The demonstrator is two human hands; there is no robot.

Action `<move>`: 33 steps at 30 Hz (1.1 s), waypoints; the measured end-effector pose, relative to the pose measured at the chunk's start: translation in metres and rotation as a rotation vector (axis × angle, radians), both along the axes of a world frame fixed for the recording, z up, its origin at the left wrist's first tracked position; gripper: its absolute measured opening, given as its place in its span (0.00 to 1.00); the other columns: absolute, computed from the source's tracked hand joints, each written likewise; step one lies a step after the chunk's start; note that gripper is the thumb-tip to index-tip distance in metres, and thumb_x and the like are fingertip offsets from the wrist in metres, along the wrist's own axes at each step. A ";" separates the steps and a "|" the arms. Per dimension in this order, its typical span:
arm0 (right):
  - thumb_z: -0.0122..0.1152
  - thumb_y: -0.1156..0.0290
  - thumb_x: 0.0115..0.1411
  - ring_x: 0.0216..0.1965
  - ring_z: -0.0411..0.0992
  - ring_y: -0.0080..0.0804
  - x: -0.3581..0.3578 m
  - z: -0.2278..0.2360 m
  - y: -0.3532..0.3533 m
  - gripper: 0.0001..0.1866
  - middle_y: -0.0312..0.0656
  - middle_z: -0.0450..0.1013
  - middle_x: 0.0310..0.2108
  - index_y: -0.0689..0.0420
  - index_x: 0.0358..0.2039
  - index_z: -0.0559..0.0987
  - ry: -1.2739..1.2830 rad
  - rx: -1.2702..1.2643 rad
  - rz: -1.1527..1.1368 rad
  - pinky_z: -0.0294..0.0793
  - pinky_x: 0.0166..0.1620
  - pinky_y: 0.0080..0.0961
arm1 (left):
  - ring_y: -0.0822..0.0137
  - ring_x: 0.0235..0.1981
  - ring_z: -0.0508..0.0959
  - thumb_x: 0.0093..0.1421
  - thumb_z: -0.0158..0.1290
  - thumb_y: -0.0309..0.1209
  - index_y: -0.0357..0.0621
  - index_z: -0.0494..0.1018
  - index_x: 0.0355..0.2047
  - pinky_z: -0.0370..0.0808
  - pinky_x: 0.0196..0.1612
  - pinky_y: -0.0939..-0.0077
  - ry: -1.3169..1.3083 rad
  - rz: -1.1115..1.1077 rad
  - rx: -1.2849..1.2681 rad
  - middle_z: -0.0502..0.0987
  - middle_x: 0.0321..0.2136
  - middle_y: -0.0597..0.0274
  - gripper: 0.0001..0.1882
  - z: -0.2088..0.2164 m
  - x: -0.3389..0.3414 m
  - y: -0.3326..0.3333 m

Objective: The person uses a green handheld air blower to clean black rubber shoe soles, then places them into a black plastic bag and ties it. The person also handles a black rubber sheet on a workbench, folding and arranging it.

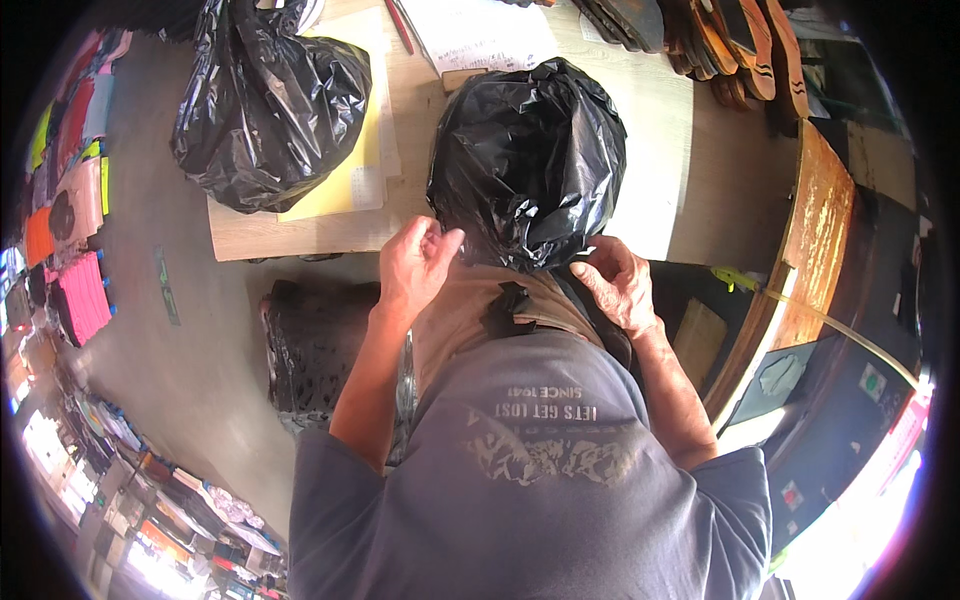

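We wear a loose grey-blue T-shirt [540, 470] with short sleeves that end near the elbow, leaving our forearms bare. Its chest carries a faded, cracked print in a pale tan: a short line of small lettering above a worn, patchy graphic band, seen upside down from where we look. The fabric lies in soft folds across the belly and bunches at the left sleeve [320, 500]. Over the shirt front hangs a brownish-tan apron or bib panel [470, 310] with a dark strap and a black buckle-like clip [510, 305] near its middle. Our left hand [415, 262] and right hand [617, 282] are bare, with no gloves, rings or watch that we can make out.
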State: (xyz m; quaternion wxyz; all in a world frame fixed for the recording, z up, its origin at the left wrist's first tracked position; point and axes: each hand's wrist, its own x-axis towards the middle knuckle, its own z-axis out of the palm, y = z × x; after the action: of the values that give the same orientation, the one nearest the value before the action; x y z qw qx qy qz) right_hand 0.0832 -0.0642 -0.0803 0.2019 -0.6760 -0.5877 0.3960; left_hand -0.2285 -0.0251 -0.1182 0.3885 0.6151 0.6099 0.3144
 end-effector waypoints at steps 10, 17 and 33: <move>0.63 0.71 0.66 0.24 0.75 0.50 0.021 -0.048 -0.009 0.07 0.45 0.72 0.24 0.58 0.31 0.77 -0.079 0.098 0.119 0.73 0.29 0.41 | 0.47 0.25 0.75 0.67 0.60 0.32 0.39 0.73 0.31 0.72 0.29 0.59 0.071 -0.127 0.010 0.74 0.25 0.50 0.11 -0.018 -0.020 -0.007; 0.63 0.72 0.64 0.32 0.77 0.56 0.023 -0.098 -0.003 0.08 0.52 0.75 0.26 0.60 0.29 0.77 -0.137 0.115 0.175 0.76 0.36 0.45 | 0.40 0.31 0.78 0.64 0.59 0.28 0.39 0.75 0.32 0.76 0.34 0.50 0.199 -0.176 -0.009 0.79 0.31 0.48 0.06 -0.073 -0.024 -0.006; 0.66 0.54 0.69 0.24 0.62 0.15 0.045 -0.075 0.109 0.18 0.26 0.69 0.24 0.59 0.41 0.85 0.472 -0.005 -0.605 0.62 0.28 0.16 | 0.74 0.36 0.79 0.68 0.61 0.35 0.38 0.81 0.44 0.75 0.42 0.76 -0.198 0.016 -0.357 0.84 0.35 0.65 0.12 -0.047 -0.005 0.145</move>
State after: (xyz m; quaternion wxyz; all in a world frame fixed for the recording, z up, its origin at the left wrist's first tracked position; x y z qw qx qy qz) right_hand 0.1278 0.0446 -0.1553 0.4376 -0.7096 -0.2982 0.4649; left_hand -0.2333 0.1201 -0.1654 0.5471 0.4975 0.6195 0.2632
